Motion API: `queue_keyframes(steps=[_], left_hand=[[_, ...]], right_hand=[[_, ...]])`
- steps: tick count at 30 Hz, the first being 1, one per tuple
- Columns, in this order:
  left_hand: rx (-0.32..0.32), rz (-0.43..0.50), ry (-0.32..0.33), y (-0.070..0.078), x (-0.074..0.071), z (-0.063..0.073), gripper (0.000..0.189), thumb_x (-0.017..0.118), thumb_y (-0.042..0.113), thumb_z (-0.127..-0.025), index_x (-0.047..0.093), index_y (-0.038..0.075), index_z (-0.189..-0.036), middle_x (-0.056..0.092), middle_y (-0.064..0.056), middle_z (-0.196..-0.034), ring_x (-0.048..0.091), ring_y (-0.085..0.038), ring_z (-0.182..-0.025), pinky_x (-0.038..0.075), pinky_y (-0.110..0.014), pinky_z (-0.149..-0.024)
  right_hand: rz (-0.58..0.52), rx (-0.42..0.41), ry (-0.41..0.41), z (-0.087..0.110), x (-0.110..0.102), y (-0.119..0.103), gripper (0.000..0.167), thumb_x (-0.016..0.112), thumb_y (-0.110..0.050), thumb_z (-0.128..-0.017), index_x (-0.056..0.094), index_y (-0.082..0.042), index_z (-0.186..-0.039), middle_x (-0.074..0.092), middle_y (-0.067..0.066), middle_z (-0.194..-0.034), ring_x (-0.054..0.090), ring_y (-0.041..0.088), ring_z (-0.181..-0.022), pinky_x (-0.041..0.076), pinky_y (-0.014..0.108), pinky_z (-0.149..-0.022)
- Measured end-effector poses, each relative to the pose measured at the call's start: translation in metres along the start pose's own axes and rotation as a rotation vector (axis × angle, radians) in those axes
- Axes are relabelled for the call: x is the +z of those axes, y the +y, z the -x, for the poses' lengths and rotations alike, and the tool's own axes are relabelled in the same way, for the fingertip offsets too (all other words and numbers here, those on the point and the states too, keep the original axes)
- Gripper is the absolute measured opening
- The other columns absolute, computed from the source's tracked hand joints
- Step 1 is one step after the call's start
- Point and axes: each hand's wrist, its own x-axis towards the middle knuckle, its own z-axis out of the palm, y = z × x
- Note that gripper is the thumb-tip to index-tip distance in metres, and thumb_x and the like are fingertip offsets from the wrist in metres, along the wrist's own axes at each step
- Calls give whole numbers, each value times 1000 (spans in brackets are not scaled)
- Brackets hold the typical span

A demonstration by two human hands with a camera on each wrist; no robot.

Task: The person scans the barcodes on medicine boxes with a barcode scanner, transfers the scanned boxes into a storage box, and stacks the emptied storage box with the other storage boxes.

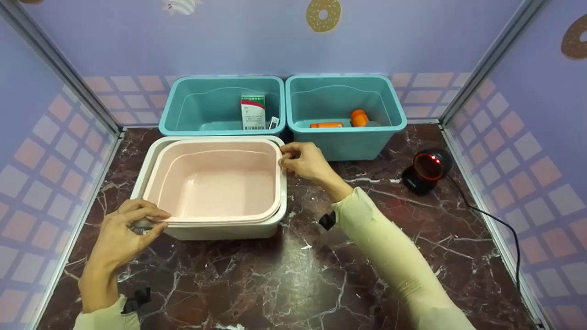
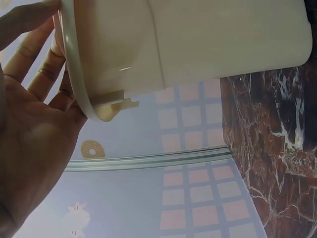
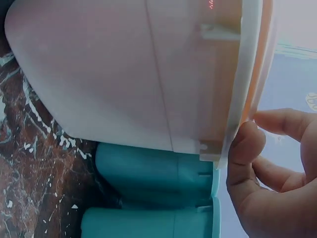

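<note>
A pale pink plastic bin (image 1: 220, 192) sits nested inside a white bin (image 1: 224, 231), its rim slightly above the white one. At the near left corner, my left hand (image 1: 121, 233) pinches the pink bin's rim, fingertips over the edge and thumb outside it. My right hand (image 1: 306, 161) grips the rim at the far right corner. From the right wrist view, the thumb (image 3: 247, 141) lies under the stacked rims and the index finger reaches over them. The left wrist view shows fingers (image 2: 47, 74) spread behind the rim.
Two teal bins stand behind: the left bin (image 1: 183, 126) holds a white, green and red box (image 1: 253, 112), the right bin (image 1: 344, 142) orange containers (image 1: 359, 118). A black scanner (image 1: 426, 169) with a red glow and a cable (image 1: 495, 220) stands right on the marbled table (image 1: 257, 284).
</note>
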Motion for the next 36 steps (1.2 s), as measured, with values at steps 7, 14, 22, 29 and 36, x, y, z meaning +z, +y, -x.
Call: queue_keyframes(steps=[7, 14, 22, 29, 36], left_hand=[[15, -36, -1, 0, 2, 1, 28, 86, 5, -71, 80, 23, -93, 70, 7, -97, 49, 12, -98, 35, -3, -88], [26, -84, 12, 5, 5, 1, 24, 85, 7, -73, 80, 20, -93, 73, 1, -97, 48, 15, -99, 36, -2, -88], [19, -183, -15, 15, 7, -1, 18, 79, 15, -82, 79, 22, -99, 74, 5, -101, 59, 1, -85, 41, -8, -76], [76, -221, 6, 18, 7, -7, 15, 78, 13, -81, 79, 17, -95, 77, 0, -96, 67, -9, -69, 43, -12, -73], [12, -230, -12, 29, 12, -22, 17, 72, 16, -89, 77, 13, -105, 74, -7, -105, 72, -27, -76, 52, -38, -79]], right_hand=[[65, -13, 24, 0, 0, 4, 30, 72, -11, -85, 72, -6, -115, 66, 0, -84, 58, 6, -63, 47, 18, -55], [80, -35, 28, 2, -5, 8, 30, 74, -12, -84, 72, -7, -114, 69, 3, -87, 59, 6, -64, 47, 18, -55], [58, -30, 16, 5, -21, 15, 32, 74, -13, -87, 71, -4, -117, 72, 8, -94, 60, 7, -66, 50, 19, -59], [96, -51, 15, 9, -39, 20, 28, 74, -15, -87, 72, -7, -114, 74, 11, -98, 65, 12, -73, 53, 20, -64], [165, -83, 55, 15, -58, 22, 26, 73, -18, -89, 72, -9, -113, 74, 9, -100, 67, 22, -79, 50, 20, -63]])
